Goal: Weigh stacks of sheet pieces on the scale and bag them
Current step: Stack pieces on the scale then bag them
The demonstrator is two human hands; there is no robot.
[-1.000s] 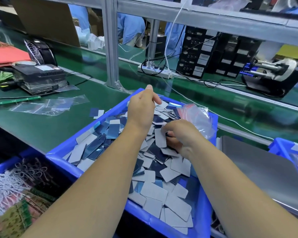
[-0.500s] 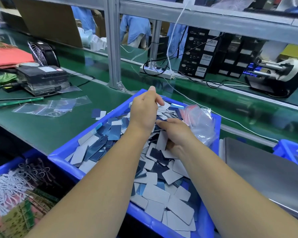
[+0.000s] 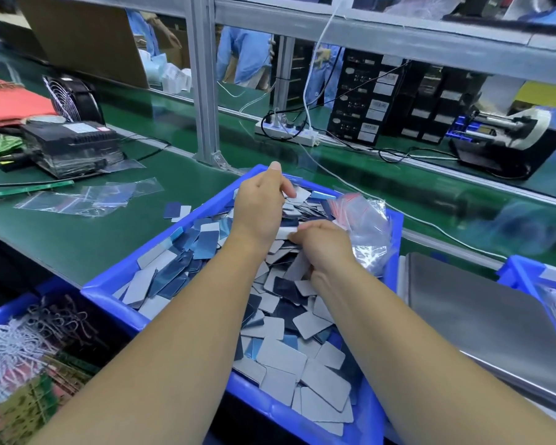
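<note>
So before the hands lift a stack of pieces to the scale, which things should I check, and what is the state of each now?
1. Scale platform free of pieces: ok, its visible steel surface is bare.
2. Pieces gathered: ok, the left hand and the right hand both work in the sheet pieces inside the blue bin.
3. Stack squared and held firmly: cannot tell, the fingers hide it.
4. Bags ready: ok, clear bags lie in the bin's far corner and spare bags on the green belt.
5. Scale reading zero: cannot tell, no display is visible.
</note>
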